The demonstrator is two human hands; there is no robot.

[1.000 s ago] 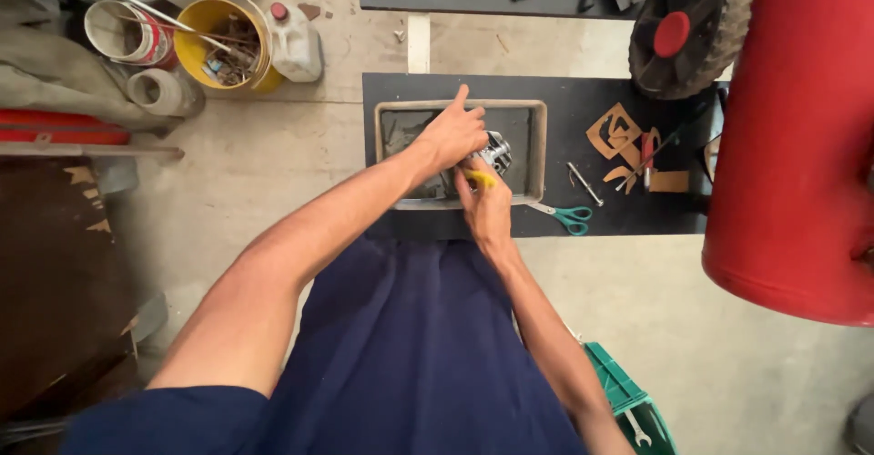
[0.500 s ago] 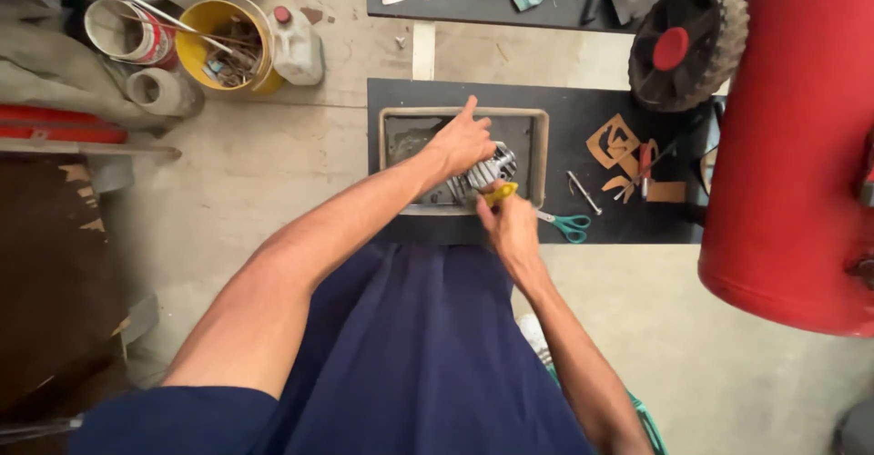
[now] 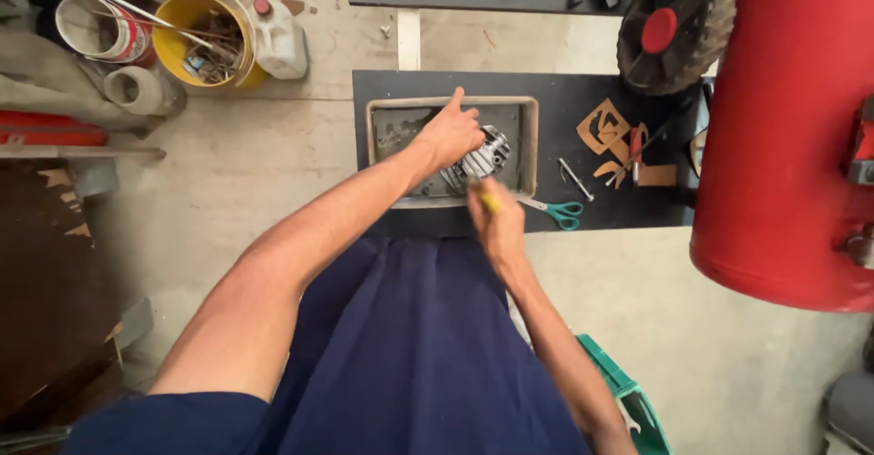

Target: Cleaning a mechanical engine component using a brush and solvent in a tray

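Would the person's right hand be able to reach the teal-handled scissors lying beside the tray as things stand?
Probably yes. The scissors lie in the open on the black mat, just right of the right hand, nothing between them. But that hand grips a yellow-handled tool, which it would have to put down first.

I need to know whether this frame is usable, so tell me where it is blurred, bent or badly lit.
Head view: the right hand and its yellow-handled tool are smeared by motion; the left hand on the finned metal part in the tray is sharper; light is even and soft, no harsh glare; the wide lens bows the red tank at the edge.
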